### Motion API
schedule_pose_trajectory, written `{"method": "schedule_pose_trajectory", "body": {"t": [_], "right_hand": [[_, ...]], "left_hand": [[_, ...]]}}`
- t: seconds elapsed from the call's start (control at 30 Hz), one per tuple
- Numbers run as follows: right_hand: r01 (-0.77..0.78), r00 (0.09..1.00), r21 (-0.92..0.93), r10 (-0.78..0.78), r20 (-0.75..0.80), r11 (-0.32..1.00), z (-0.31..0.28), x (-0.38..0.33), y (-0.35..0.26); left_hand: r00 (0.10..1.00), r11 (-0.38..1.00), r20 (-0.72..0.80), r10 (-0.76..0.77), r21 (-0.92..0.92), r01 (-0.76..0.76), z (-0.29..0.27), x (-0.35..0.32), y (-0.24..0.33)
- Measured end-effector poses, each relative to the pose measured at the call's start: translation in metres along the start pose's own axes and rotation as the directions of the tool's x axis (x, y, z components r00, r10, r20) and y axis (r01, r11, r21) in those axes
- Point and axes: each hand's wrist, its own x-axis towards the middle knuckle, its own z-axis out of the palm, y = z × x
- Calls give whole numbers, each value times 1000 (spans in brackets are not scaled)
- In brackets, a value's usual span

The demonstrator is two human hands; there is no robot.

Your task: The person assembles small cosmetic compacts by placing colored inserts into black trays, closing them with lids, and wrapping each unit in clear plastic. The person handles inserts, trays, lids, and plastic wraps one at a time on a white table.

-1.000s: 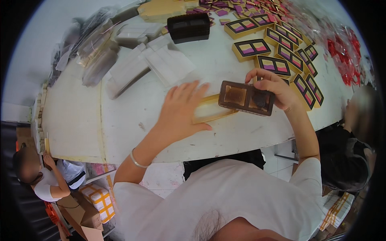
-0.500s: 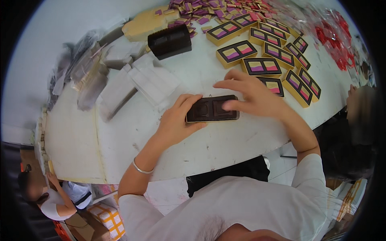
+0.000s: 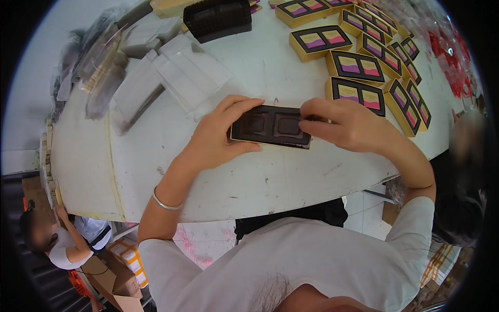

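Note:
A dark brown plastic tray [image 3: 271,126] with two square recesses sits in a shallow box whose gold edge shows thinly below it, just over the table. My left hand [image 3: 221,130] is closed around the left end, thumb along the near side and fingers on the far side. At the right end my right hand [image 3: 340,125] is closed, thumb and fingertips pinching at the tray's edge. To the right stand several gold boxes [image 3: 358,96] with the same dark trays, filled with purple and pink wrapped pieces.
A stack of dark trays [image 3: 217,20] stands at the back. Stacked clear plastic covers [image 3: 189,73] lie at the left on the white table [image 3: 208,195]. Red packaging [image 3: 447,60] is piled at the far right. Another person [image 3: 65,239] is at the left edge; one more at the right.
My right hand has gone from open fingers over the tray to a pinch at its right end. The view has shifted, and the box is tilted a little differently.

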Motion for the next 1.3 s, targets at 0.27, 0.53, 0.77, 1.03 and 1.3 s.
{"method": "schedule_pose_trajectory", "body": {"t": [0.27, 0.53, 0.77, 1.03, 1.3], "right_hand": [[70, 991, 88, -80, 112, 994, -5, 9, 4], [142, 972, -171, -170, -162, 975, 1, 2, 20], [-706, 671, -389, 385, -633, 592, -41, 77, 267], [-714, 511, 63, 581, -634, 697, -27, 85, 328], [-11, 880, 925, 443, -172, 381, -28, 65, 97]], "left_hand": [[998, 993, -62, 29, 113, -22, 2, -2, -1], [991, 964, -134, -6, 261, 41, 13, -6, 11], [997, 987, -72, 43, 157, -31, 13, -2, 11], [992, 987, -75, 102, 136, -91, 13, -4, 6], [985, 980, -162, 62, 197, -29, 19, -7, 3]]}}
